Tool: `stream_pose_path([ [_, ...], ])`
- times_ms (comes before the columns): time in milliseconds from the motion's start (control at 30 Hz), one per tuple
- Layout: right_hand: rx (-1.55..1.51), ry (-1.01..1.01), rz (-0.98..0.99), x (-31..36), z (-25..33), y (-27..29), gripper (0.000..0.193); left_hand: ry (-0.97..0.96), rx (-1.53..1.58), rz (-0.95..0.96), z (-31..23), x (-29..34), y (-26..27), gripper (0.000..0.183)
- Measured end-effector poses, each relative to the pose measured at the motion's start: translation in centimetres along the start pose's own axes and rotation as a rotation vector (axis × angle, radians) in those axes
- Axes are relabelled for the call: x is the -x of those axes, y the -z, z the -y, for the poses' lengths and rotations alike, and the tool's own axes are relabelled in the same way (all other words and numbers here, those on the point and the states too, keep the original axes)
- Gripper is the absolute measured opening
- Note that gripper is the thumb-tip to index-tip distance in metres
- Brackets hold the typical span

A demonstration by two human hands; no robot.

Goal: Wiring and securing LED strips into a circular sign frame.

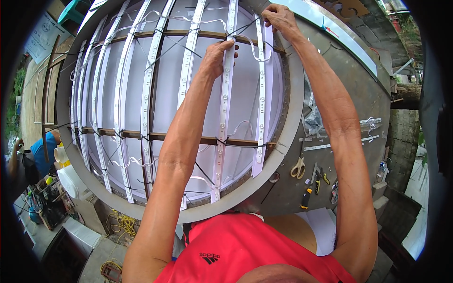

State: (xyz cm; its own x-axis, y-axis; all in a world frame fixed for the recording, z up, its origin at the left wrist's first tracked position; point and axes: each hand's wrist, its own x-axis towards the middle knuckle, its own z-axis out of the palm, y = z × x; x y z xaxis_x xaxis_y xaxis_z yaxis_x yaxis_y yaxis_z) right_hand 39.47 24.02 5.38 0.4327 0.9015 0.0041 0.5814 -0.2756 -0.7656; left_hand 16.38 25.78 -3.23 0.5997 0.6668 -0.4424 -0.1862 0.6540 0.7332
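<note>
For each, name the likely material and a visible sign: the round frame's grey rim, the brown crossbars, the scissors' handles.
Grey rim: probably metal, matte; smooth, flat, evenly grey.
Brown crossbars: perhaps rusty metal or wood; mottled brown leaves it open.
Scissors' handles: likely plastic; cream, smooth, moulded loops.

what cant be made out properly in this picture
Head view:
- Left hand: finger middles, behind the LED strip
- Left neighbouring strip: middle stretch, behind the left forearm
- Black tie: tip, covered by the right hand
- Round frame: top, cut off by upper edge
</note>
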Motion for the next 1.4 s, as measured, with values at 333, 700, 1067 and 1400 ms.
stream_pose_path([
  [333,-0.05,-0.005,-0.027,0.2,-1.1,0.6,0.025,-0.002,-0.081,-0.027,0.2,-0.6,-1.3,0.032],
  [700,-0.102,0.145,0.044,2.4,7.3,-3.7,0.02,-0.035,-0.085,-0.087,0.0,0.1,1.6,0.031],
  [1067,-0.161,0.313,0.106,4.7,9.4,-3.5,0.018,-0.064,-0.08,-0.084,0.4,-0.3,0.9,0.029],
  [1400,-0.372,-0.133,-0.305,1.7,0.7,1.8,0.015,-0.06,-0.1,-0.041,0.9,-1.0,-1.1,0.036],
])
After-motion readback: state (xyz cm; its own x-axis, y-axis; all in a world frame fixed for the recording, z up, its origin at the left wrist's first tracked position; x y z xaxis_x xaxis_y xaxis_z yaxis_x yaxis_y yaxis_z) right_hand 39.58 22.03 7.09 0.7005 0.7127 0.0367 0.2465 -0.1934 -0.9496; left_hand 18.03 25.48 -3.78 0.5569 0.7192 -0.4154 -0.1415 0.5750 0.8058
